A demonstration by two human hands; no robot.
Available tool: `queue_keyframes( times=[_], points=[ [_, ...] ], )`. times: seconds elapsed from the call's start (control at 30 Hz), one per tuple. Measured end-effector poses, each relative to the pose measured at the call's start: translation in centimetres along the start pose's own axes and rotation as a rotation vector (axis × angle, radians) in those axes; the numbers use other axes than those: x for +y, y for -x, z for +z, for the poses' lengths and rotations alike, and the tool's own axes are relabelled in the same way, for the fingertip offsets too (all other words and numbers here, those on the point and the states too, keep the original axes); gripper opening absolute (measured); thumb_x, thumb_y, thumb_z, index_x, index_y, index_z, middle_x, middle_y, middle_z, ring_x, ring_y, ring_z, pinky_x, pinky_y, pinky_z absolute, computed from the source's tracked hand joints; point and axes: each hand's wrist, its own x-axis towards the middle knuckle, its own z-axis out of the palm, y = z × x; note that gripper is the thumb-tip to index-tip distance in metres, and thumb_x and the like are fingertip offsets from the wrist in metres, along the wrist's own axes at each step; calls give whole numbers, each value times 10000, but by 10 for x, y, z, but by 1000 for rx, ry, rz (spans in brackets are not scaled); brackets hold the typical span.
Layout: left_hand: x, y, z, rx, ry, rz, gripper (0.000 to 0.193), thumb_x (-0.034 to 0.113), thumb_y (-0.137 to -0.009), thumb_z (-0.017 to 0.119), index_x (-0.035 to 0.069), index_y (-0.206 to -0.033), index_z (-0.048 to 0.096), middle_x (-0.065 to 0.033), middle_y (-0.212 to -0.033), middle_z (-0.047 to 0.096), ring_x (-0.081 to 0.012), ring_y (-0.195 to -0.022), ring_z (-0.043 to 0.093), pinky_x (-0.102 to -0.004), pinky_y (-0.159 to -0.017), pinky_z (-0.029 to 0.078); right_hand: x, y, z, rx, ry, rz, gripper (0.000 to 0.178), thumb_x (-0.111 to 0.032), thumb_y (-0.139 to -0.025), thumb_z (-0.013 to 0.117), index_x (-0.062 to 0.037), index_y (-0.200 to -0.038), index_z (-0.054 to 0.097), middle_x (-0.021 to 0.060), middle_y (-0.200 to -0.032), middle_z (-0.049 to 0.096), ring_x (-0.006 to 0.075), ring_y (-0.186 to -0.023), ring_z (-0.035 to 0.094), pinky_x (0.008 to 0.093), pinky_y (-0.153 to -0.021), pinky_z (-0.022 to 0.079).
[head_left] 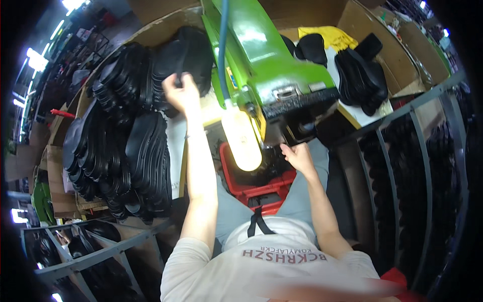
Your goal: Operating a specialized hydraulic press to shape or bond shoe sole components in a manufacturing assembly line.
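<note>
My left hand (182, 94) reaches to a stack of black shoe soles (187, 53) left of the green machine (261, 50). Its thumb and fingers close on the edge of one sole there. My right hand (300, 159) is closed just below the dark head of the machine (297, 118), fingers curled. Whatever it may hold is too small or hidden to make out. A bright, rounded yellow-white lamp (242, 141) hangs in front of the machine between my arms. Below it, between my knees, stands a red plastic crate (234, 176) with dark pieces inside.
More stacks of black soles (146, 161) crowd the left side. Another pile (363, 83) lies on the right, by a yellow cloth (329, 38) and a cardboard box (382, 55). Metal rack rails (417, 103) flank me right and left. A blue hose (223, 50) runs down the machine.
</note>
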Motion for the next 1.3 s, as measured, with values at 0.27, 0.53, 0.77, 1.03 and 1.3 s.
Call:
queue_keyframes(
  times=[0.27, 0.53, 0.77, 1.03, 1.3],
  points=[
    [134, 109, -163, -19, 304, -270, 167, 59, -814, 655, -18, -942, 582, -72, -856, 603, -139, -726, 567, -256, -586, 479, -21, 39, 11, -236, -443, 27, 582, -60, -731, 730, -31, -1230, 433, 116, -1175, 572, 199, -1038, 565, 312, -834, 453],
    [160, 212, -138, -1015, 470, -959, 238, 92, -862, 625, -44, -1052, 579, -33, -894, 619, -79, -800, 540, -245, -744, 462, 19, 130, -2, -526, -448, 389, 564, -67, -682, 793, 37, -1179, 547, 83, -1152, 599, 164, -1022, 556, 288, -896, 444],
    [161, 196, -93, -1023, 212, -396, 167, 126, -837, 662, -38, -836, 637, -35, -666, 610, -52, -601, 490, -238, -560, 421, -3, 148, 1, -229, -1013, 498, 502, 59, -688, 675, 48, -1167, 526, 119, -1090, 602, 208, -1004, 592, 342, -890, 473],
    [151, 211, -116, -860, 237, -498, 147, 10, -782, 677, -30, -904, 607, -13, -774, 606, -60, -680, 523, -198, -623, 433, 2, 160, -58, 355, -976, 385, 564, 8, -617, 600, 45, -1175, 527, 146, -1106, 605, 253, -1016, 601, 370, -930, 471],
    [138, 179, -122, -896, 318, -638, 209, 19, -736, 713, -8, -903, 591, -58, -839, 616, -123, -766, 567, -261, -717, 467, -60, 60, -95, 375, -834, 134, 437, 9, -719, 621, 10, -1147, 532, 101, -1015, 600, 193, -921, 603, 307, -837, 496]
  ],
)
